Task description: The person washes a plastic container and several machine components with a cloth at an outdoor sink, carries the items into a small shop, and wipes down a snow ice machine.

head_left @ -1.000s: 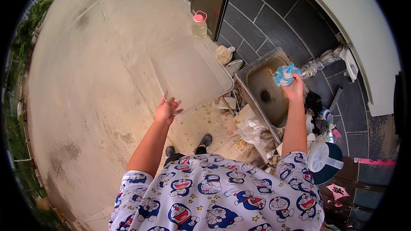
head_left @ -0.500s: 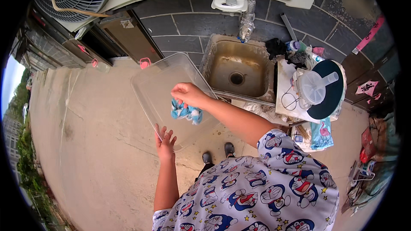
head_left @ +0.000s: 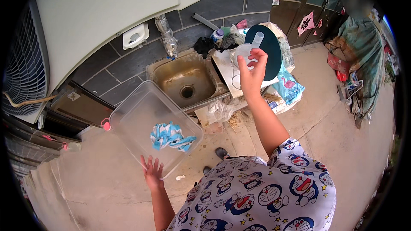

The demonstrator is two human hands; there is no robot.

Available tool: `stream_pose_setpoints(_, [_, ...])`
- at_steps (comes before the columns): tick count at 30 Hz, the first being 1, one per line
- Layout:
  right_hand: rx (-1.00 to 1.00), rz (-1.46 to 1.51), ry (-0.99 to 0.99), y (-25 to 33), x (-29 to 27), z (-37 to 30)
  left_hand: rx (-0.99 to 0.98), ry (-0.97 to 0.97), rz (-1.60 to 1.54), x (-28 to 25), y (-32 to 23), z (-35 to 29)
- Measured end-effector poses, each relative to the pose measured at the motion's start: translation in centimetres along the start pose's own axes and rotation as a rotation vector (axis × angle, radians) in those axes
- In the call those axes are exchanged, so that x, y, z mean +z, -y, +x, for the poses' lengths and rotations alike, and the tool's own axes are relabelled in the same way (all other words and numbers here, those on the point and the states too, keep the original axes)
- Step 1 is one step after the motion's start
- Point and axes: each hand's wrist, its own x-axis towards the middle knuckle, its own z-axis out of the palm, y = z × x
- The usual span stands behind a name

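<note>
My left hand (head_left: 152, 173) grips the near edge of a clear plastic tub (head_left: 128, 119), with its fingers spread against the wall. A blue-and-white cloth (head_left: 171, 137) lies crumpled in the tub, touched by neither hand. My right hand (head_left: 253, 77) is over the cluttered stand right of the sink, its thumb and fingers apart and nothing seen between them. Just beyond its fingers sits a clear round plastic vessel (head_left: 242, 52) with a stubby handle, partly hidden by the hand. A dark green round lid or board (head_left: 270, 55) lies beside that vessel.
A stained metal sink (head_left: 160, 70) stands beyond the tub, below a foil-wrapped pipe (head_left: 167, 38). Black cloth (head_left: 203, 46) and a purple-capped bottle (head_left: 217, 35) lie by its right rim. A blue packet (head_left: 287, 86) hangs at the stand's side. An outdoor fan unit (head_left: 25, 64) is at left.
My right hand has left the cloth and swung right to the stand. The cloth now lies spread out in the tub. The view has turned right; my left hand stays on the tub.
</note>
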Motion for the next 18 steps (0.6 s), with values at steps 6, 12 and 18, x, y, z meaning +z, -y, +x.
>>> stream_pose_setpoints(6, [0.06, -0.525, 0.233, -9.3, -5.6, 6.5, -0.089, 0.132, 0.039, 3.5, 1.0, 1.8])
stream_pose_setpoints(12, [0.107, -0.446, 0.321, -8.7, -3.7, 8.0, -0.091, 0.148, -0.036, 4.7, 1.5, 1.1])
stream_pose_setpoints(18, [0.104, -0.23, 0.451, -4.1, -2.7, 10.4, -0.054, 0.039, -0.091, 2.3, 1.3, -0.2])
